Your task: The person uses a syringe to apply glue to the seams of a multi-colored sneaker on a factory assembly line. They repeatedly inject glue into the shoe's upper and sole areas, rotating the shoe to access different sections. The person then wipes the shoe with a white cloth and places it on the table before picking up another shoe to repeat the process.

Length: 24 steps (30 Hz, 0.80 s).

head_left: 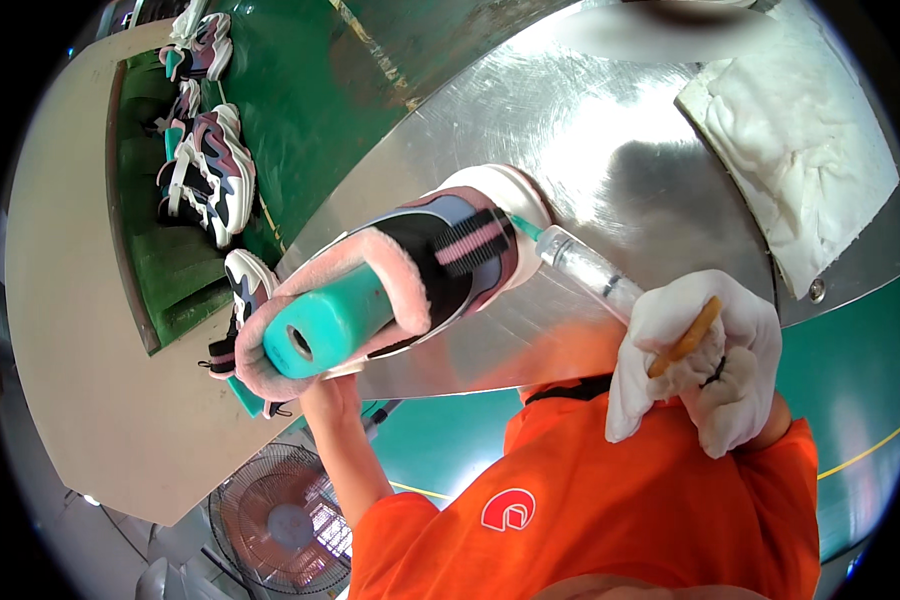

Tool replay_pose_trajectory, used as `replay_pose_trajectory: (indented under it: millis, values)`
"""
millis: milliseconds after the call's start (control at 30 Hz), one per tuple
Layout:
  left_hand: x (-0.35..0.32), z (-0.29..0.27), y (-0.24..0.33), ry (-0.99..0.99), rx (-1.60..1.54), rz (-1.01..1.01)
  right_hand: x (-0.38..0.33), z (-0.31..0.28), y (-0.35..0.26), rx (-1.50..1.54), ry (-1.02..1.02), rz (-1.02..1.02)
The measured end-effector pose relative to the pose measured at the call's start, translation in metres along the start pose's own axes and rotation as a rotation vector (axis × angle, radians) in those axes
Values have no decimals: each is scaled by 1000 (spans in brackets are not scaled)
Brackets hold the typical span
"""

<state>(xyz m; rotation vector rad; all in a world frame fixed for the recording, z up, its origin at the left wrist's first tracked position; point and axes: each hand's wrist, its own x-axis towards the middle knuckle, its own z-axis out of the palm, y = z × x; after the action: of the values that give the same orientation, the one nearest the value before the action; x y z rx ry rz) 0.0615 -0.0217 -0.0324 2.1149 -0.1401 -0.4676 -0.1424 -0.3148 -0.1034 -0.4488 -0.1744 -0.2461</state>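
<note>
A sneaker [413, 232] in black, mauve and grey-blue, with a pink fuzzy collar and a white sole, is raised and tilted before me. A teal shoe last [355, 310] fills its opening. My left hand [332, 388] holds the sneaker from underneath; its fingers are hidden behind the shoe. In a white glove, my right hand [720, 350] is closed round a clear syringe [582, 265]. The syringe's green tip touches or nearly touches the heel, where the upper meets the sole. A short orange-brown stick [687, 338] also sits between the gloved fingers.
A shiny metal work surface [610, 180] lies under the sneaker, with white cloth [805, 150] at its far right. On the left, several similar sneakers [215, 170] stand on a green surface beside a beige board [70, 250]. A fan [285, 525] is at lower left.
</note>
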Motion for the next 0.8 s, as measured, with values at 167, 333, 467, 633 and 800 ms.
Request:
replay_pose_trajectory:
  millis: [167,333,467,633,800]
  values:
    - [-71,-11,-16,70,-268,-306,0,0,2,-70,-70,-48]
    - [-104,14,-5,173,-436,-414,-3,-1,8,-136,-51,-94]
    - [-113,23,3,105,-442,-445,-7,0,8,-165,-16,-91]
    - [-113,26,-5,51,-413,-324,-7,3,0,-170,27,-2]
    - [-115,36,-1,23,-469,-302,-5,11,-12,-222,111,139]
